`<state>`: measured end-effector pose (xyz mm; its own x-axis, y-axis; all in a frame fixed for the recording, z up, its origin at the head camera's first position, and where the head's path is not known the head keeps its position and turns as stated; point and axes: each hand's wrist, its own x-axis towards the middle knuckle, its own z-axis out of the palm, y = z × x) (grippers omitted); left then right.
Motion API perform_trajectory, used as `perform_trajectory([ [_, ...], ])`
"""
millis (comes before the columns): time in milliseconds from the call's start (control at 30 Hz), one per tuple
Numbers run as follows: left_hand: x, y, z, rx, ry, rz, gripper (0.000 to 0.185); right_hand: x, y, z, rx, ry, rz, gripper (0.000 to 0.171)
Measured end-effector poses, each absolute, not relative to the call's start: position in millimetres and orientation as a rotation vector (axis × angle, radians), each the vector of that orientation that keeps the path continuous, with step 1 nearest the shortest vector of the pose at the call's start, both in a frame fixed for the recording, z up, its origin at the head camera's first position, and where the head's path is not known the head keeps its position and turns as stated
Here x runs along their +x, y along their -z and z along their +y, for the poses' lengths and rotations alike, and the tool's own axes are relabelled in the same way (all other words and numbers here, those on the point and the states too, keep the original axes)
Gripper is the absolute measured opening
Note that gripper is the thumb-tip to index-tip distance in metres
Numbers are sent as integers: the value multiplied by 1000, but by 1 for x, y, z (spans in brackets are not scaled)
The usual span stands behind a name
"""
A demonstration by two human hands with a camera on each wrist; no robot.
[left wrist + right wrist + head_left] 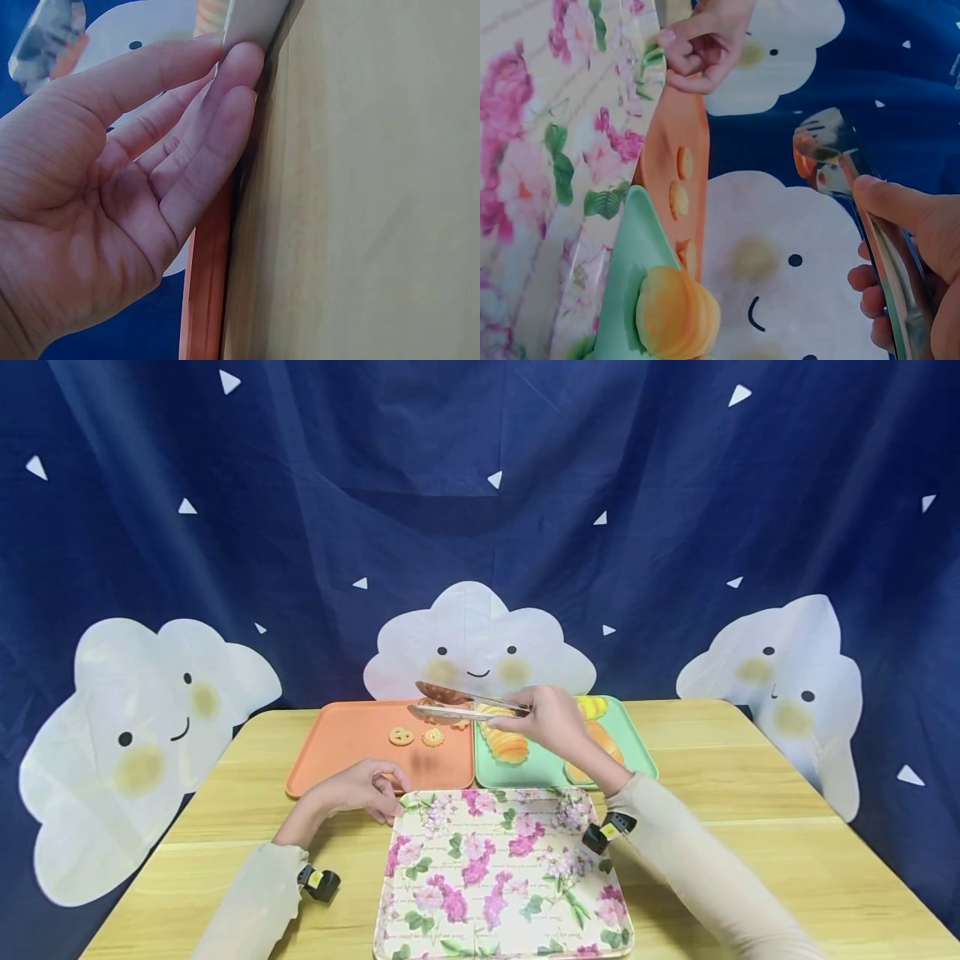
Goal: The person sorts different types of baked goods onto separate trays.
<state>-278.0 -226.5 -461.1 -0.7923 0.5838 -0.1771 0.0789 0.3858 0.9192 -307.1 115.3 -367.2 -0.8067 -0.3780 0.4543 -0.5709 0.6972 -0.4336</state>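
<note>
My right hand (551,720) gripped shiny metal tongs (457,703) above the smooth orange tray (337,752); my left hand (360,789), fingers relaxed, touched the glossy floral tray's (495,877) corner.

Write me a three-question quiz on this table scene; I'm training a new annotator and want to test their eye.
1. True or false: the right hand holds metal tongs.
2. Which tray does the left hand touch?
A. orange tray
B. green tray
C. floral tray
3. Fill in: the small cookies lie on the ______ tray.

Key
1. True; the tongs point left, over the orange tray.
2. C; its fingers rest at the far left corner of the floral tray.
3. Orange; the bread sits on the green tray.
</note>
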Motion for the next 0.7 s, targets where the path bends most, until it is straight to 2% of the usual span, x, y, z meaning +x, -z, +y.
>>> perform_trajectory([
  [200,-277,461,-227,557,-1406,2163,34,-324,374,94,655,-716,-2624,34],
  [433,-276,458,-226,533,-1403,2160,35,-340,387,73,667,-517,-2670,29],
  [700,-276,458,-226,553,-1405,2158,34,-353,398,52,626,-322,-2716,38],
])
